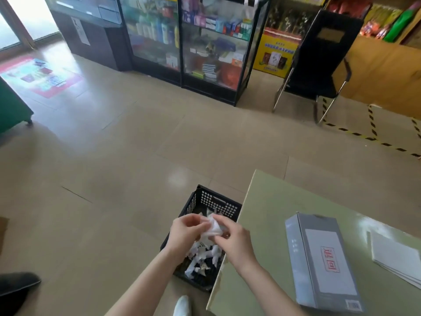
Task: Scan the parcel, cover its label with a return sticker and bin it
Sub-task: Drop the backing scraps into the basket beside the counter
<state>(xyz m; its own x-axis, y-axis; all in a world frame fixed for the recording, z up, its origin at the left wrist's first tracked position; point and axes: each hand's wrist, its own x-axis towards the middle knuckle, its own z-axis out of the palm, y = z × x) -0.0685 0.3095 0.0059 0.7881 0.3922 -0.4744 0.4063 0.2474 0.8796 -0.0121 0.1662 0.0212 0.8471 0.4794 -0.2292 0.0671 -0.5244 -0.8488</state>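
Note:
A grey parcel box lies flat on the green table at the right, with a white return sticker bearing red characters on its top face. My left hand and my right hand are together over a black plastic crate on the floor, both pinching a crumpled piece of white backing paper. The crate holds several scraps of white paper.
A stack of white sticker sheets lies at the table's right edge. Glass display cabinets and a black chair stand across the tiled floor. Yellow-black tape marks the floor. My white shoe is below the crate.

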